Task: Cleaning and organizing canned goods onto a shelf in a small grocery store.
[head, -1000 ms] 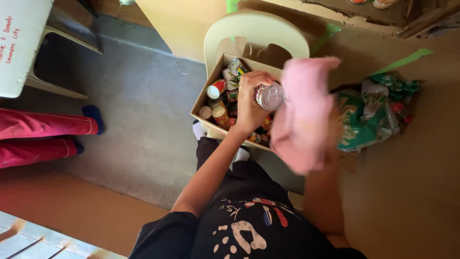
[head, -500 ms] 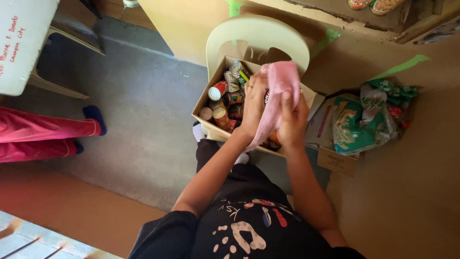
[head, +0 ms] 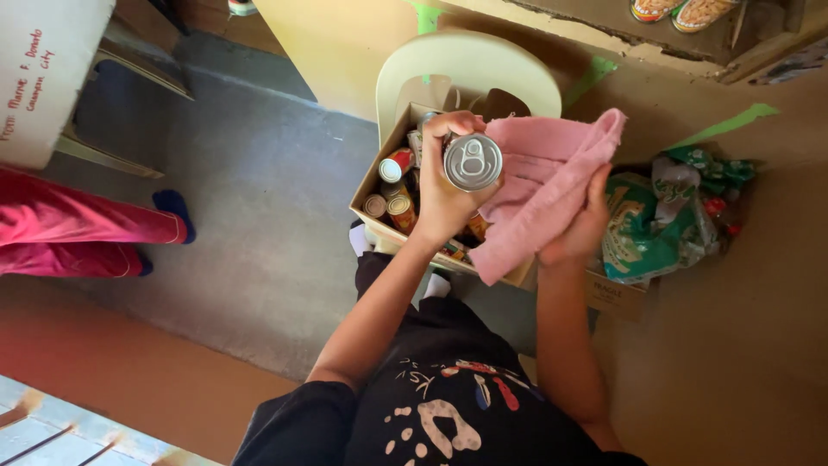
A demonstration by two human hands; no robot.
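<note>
Tin can in left hand, pink cloth in right hand

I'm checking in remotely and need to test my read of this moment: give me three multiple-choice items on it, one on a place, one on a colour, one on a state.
1. Where does the cardboard box of cans rest?
A. on the seat of a pale plastic chair
B. on a metal shelf
C. inside a sink

2. What colour is the cloth?
A. blue
B. pink
C. white

3. How is the can in the left hand?
A. lid peeled fully open
C. crushed flat
B. lid shut, pull ring flat on top

Answers:
1 A: the plastic chair's rounded back rises right behind the box.
2 B: the cloth held by the right hand is pink all over.
3 B: the silver top faces the camera, whole, with its ring lying down.
</note>
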